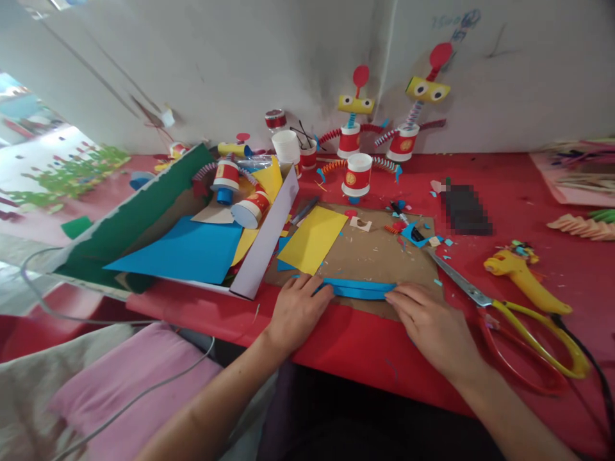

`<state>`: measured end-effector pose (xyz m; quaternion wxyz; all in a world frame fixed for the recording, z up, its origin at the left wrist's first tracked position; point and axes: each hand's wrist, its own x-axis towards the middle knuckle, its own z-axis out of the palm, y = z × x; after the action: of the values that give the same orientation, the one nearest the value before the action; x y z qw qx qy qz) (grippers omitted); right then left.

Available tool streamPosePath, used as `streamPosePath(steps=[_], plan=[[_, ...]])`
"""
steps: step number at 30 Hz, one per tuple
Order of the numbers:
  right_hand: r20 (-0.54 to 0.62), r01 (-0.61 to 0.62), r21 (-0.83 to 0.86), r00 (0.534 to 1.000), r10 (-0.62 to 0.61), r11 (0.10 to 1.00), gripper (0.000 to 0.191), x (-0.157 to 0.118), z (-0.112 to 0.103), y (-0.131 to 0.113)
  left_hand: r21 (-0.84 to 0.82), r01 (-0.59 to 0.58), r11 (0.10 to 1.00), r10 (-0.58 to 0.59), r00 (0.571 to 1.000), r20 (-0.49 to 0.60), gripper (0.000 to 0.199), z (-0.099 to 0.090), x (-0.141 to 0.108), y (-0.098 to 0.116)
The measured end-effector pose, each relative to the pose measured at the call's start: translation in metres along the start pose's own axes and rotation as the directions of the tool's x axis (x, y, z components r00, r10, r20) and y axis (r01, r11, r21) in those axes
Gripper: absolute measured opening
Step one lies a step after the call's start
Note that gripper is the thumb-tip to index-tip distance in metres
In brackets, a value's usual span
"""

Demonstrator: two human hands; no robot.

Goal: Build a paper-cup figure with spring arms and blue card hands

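A folded strip of blue paper (360, 289) lies along the near edge of a brown cardboard sheet (379, 256). My left hand (302, 307) has its fingers closed on the strip's left end. At the strip's right end, my right hand (427, 320) pinches the paper between thumb and fingers. Just beyond my left hand a yellow paper sheet (314, 238) rests on the cardboard, partly over a blue piece. To the right of my right hand lie large scissors (485, 301) with one yellow and one red handle, blades apart.
A yellow glue gun (526, 278) lies at the right. Several paper-cup figures, one a cup robot (350, 137), stand by the wall. An open box (139, 211) at the left holds blue paper (192, 250) and more cups. Paper scraps litter the cardboard.
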<state>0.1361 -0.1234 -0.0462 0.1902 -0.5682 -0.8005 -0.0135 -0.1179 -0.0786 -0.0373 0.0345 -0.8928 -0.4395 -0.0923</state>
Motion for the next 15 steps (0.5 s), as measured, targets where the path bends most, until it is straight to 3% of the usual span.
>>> streamPosePath(steps=[5, 9, 15], plan=[[0.059, -0.204, 0.017, 0.978, 0.202, 0.979, 0.023, 0.009, -0.001, -0.003, -0.19, 0.147, 0.971, -0.154, 0.988, -0.024, 0.018, 0.003, 0.005, 0.004], [0.116, -0.255, 0.039, 0.961, 0.249, 0.966, 0.017, 0.016, -0.003, 0.001, -0.331, 0.178, 0.927, -0.206, 0.977, -0.054, 0.015, 0.005, 0.008, 0.001], [0.161, -0.307, -0.001, 0.939, 0.303, 0.952, 0.017, 0.019, -0.005, 0.003, -0.336, 0.237, 0.912, -0.251, 0.968, 0.002, 0.015, 0.005, 0.013, -0.001]])
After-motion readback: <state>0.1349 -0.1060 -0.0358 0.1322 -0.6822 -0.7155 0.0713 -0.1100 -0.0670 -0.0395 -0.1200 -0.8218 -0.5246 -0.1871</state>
